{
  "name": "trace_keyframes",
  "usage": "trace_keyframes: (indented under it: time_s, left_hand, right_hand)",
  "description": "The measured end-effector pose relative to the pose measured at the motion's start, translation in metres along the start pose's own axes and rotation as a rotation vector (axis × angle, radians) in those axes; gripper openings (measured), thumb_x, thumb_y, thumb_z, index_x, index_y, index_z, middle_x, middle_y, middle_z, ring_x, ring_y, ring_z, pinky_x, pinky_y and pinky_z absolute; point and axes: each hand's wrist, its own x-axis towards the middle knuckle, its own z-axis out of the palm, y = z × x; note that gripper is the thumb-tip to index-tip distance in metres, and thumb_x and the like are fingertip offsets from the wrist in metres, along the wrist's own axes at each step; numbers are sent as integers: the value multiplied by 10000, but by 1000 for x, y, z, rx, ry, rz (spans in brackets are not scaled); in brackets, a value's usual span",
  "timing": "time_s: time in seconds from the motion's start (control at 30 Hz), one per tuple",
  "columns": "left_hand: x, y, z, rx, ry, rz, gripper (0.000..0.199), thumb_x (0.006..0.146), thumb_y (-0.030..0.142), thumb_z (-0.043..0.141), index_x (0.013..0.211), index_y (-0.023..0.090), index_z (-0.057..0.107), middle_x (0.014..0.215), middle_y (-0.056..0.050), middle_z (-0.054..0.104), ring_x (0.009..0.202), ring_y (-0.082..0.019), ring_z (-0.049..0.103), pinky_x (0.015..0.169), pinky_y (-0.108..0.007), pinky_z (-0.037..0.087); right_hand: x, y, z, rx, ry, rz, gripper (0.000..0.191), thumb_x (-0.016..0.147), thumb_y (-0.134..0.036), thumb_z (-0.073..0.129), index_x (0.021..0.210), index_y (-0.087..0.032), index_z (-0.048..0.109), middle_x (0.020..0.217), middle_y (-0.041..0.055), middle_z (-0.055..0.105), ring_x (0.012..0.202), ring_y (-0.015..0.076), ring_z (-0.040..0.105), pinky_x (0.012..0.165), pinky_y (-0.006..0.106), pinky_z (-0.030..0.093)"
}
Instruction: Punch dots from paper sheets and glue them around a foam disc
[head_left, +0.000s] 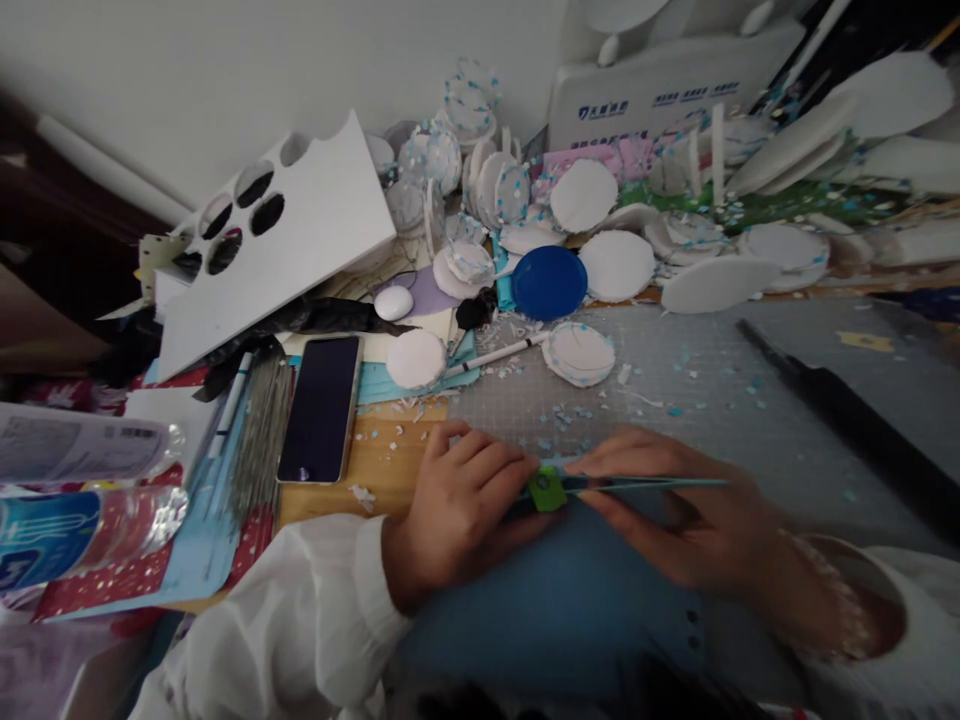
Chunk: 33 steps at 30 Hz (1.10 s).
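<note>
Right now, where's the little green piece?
In the head view, the green piece is below and right of centre, between the left hand and the right hand.

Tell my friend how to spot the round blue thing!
Find the big gray cutting mat on the table. Along its far edge is a jumble of white discs. The blue disc is among them, solid dark blue while the discs around it are white.
</note>
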Motion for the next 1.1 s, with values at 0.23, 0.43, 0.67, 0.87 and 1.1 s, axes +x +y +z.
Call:
trace_keyframes:
  time_s: [0.23, 0.43, 0.67, 0.87, 1.1]
  left_hand:
    - [-1, 4, 1, 12, 12, -22, 245, 831, 382, 680, 933, 167, 625, 837, -9, 720, 760, -163, 621, 792, -366, 375]
    - [-1, 4, 2, 24, 16, -16, 242, 838, 387, 672, 936, 171, 621, 845, -7, 726, 753, -158, 618, 790, -361, 376]
    - [-2, 3, 2, 22, -2, -17, 270, 823, 417, 682, 931, 174, 635, 826, -1, 715, 758, -160, 625, 789, -366, 382]
    - [-2, 3, 2, 22, -7, -20, 271, 823, 420, 680, 944, 182, 637, 825, -5, 714, 769, -165, 625, 798, -367, 381]
    - [-2, 2, 2, 16, -17, -23, 271, 825, 420, 679, 942, 180, 631, 830, -8, 714, 774, -168, 619, 791, -367, 372]
  right_hand:
    - [1, -1, 0, -28, -26, -51, 267, 792, -90, 637, 1022, -223, 609, 844, 22, 718, 773, 152, 677, 685, 267, 568]
    - [0, 2, 1, 30, -32, 10, 207, 815, -104, 623, 981, -225, 599, 851, 26, 694, 801, 163, 665, 709, 284, 560]
    - [-3, 7, 4, 169, 5, 197, 170, 844, -136, 608, 967, -254, 617, 861, 9, 673, 802, 167, 656, 691, 287, 557]
    - [-3, 10, 6, 139, 1, 200, 140, 847, -157, 623, 945, -257, 626, 837, -10, 674, 775, 148, 650, 678, 258, 545]
    - [1, 5, 6, 157, 62, 246, 99, 835, -150, 605, 843, -248, 616, 716, -10, 639, 632, 148, 616, 538, 249, 521]
